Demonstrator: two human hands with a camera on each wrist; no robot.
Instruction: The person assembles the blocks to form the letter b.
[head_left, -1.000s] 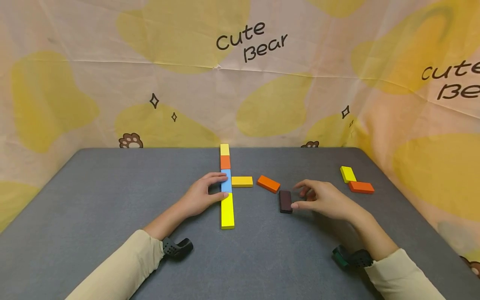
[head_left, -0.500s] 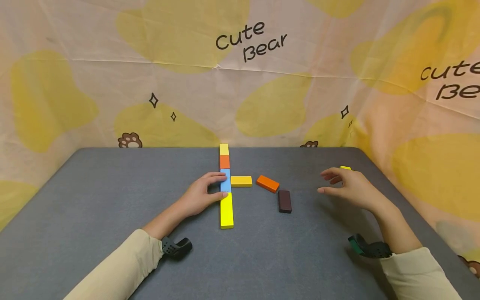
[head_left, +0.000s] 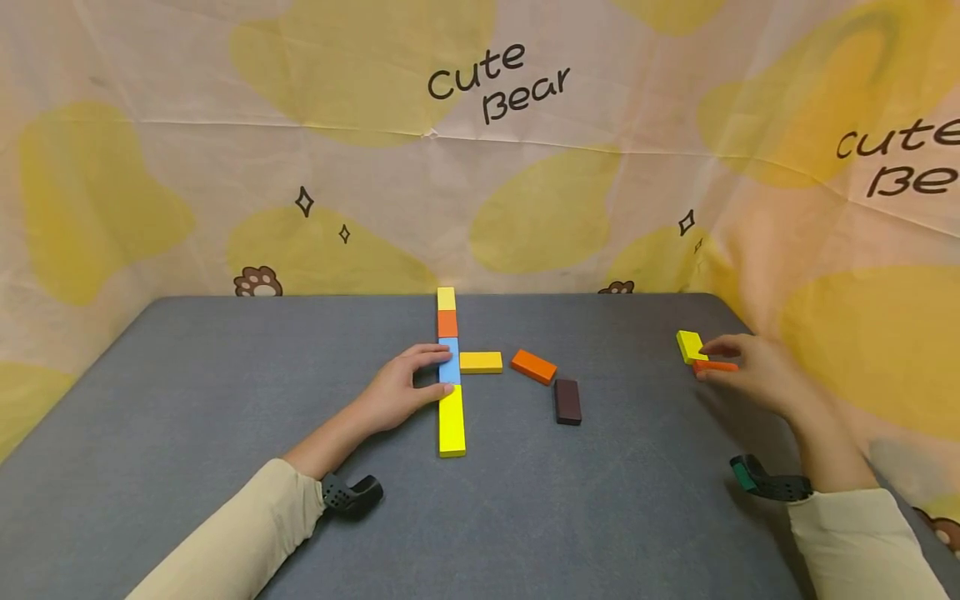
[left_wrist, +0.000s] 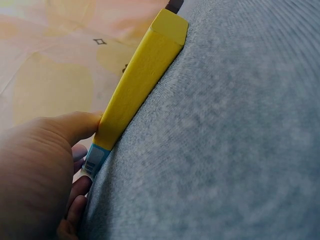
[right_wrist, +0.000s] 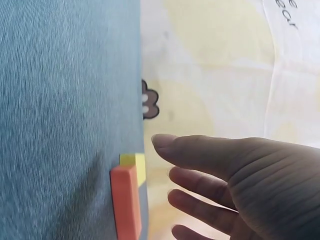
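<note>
In the head view a straight row of blocks runs away from me: a long yellow block (head_left: pixel 452 421) nearest, a blue block (head_left: pixel 449 367), an orange-red block (head_left: pixel 447 323), and a pale yellow block (head_left: pixel 446 298). My left hand (head_left: pixel 401 390) touches the row from its left side, thumb where the long yellow block meets the blue one, fingertips on the blue block. At the far right, my right hand (head_left: pixel 761 375) hovers with parted fingers over a red-orange block (right_wrist: pixel 125 200), partly covering it. A bright yellow block (head_left: pixel 690 347) lies against it.
A yellow-orange block (head_left: pixel 481 362) extends rightward from the blue block. To its right, an orange block (head_left: pixel 534 367) lies at an angle, near a dark brown block (head_left: pixel 567 402). The grey table (head_left: pixel 300 350) ends at a patterned cloth backdrop (head_left: pixel 360 183).
My right hand has moved away from the dark brown block, rightward to the red-orange block at the table's right side. The left hand stays at the row.
</note>
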